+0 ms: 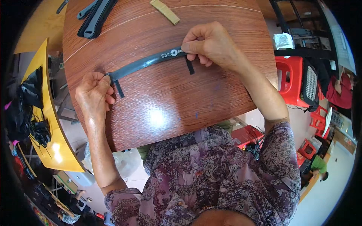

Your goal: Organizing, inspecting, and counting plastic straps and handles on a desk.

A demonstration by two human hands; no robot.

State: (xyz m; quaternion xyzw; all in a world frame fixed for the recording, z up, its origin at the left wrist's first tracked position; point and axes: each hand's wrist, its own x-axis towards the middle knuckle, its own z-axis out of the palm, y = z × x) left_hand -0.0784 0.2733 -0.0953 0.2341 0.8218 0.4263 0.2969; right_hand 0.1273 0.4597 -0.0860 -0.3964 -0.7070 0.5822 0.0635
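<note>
A dark grey hook-and-loop strap [145, 62] with pale print near its right part is stretched between my two hands, a little above the brown wood-grain table [181, 98]. My left hand [92, 92] pinches its left end, and a short black tail hangs down beside those fingers. At the other end, thumb and fingers of my right hand [209, 44] grip the strap, with a second black tail dangling below them. Between the hands the strap runs nearly straight, rising to the right.
A pile of similar straps [97, 19] lies at the table's far left. A yellowish-tan flat strip [166, 11] rests at the far middle. Left of the table stands a yellow table [56, 139] with black items. A red plastic chair [288, 77] is at the right; other people are farther off.
</note>
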